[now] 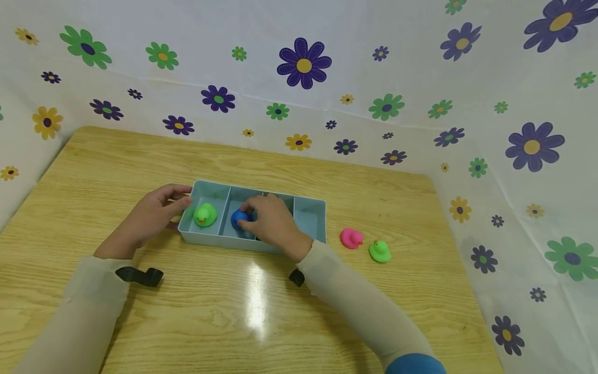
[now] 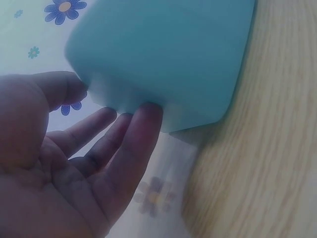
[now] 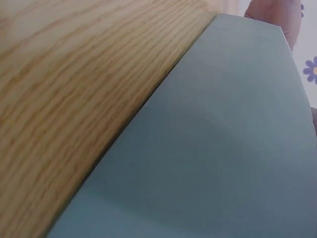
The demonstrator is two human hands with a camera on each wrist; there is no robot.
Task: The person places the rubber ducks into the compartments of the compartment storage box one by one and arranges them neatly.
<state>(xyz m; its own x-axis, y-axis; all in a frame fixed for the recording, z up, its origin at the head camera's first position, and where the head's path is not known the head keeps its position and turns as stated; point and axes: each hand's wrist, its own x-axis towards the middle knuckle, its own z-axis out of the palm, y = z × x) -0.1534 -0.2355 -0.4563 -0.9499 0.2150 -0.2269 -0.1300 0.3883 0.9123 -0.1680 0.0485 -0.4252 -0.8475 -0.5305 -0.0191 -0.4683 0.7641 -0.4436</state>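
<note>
A pale blue tray point(image 1: 210, 240) with dividers lies lengthwise across the wooden table. My left hand point(image 1: 151, 214) is at its left end; in the left wrist view, extended fingers point(image 2: 143, 134) touch the tray's end wall point(image 2: 163, 59). My right hand point(image 1: 275, 222) reaches into the tray and pinches a blue toy duck point(image 1: 239, 219) between thumb and fingers, in the second compartment from the left. A green rubber duck point(image 1: 205, 214) sits upright in the leftmost compartment. The right hand partly covers the blue duck and the compartment right of it. The right wrist view mostly shows the tray's side point(image 3: 198, 129).
Right of the tray, a pink rubber duck point(image 1: 351, 238) and another green rubber duck point(image 1: 380, 251) lie on the table point(image 1: 187, 317). A white cloth point(image 1: 261, 31) printed with flowers hangs behind the table and along its sides.
</note>
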